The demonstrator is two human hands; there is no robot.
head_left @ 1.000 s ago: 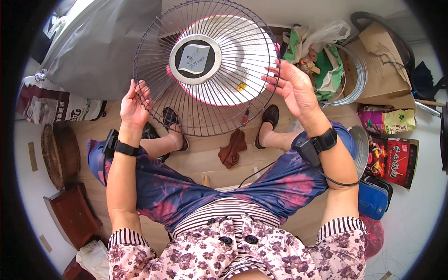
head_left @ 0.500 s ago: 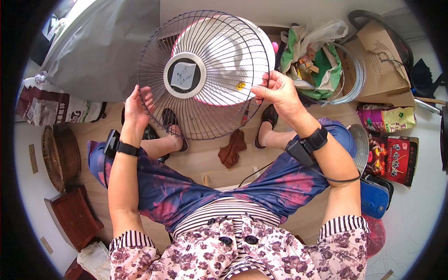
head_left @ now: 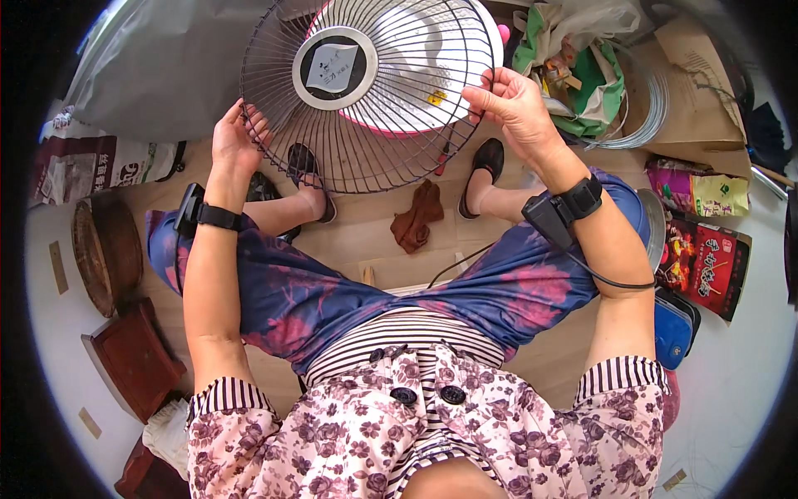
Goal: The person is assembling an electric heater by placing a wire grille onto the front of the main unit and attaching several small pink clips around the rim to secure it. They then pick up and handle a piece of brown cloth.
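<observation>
A round black wire fan guard (head_left: 336, 68) with a silver-ringed hub badge is held up in front of me, its far edge cut off by the picture's top. My left hand (head_left: 237, 137) is curled at the guard's left rim, fingers partly behind the wires. On the right rim, my right hand (head_left: 517, 106) pinches the wire between thumb and fingers. Behind the guard, seen through its wires, is a round white thing (head_left: 432, 37) with a pink edge and a small yellow mark; I cannot tell whether the two touch.
A brown cloth (head_left: 416, 218) lies on the floor between my feet. To the right are a green-and-white bag (head_left: 600, 91), a wire coil (head_left: 652, 112), cardboard (head_left: 694, 75), food packs and a blue case (head_left: 672, 328). At left stand a woven basket (head_left: 104, 258) and brown wooden box (head_left: 133, 358).
The fan guard and both hands sit higher in the picture, and the guard's top is now cut off. Everything else has shifted slightly upward too. Both hands keep their places on the rim.
</observation>
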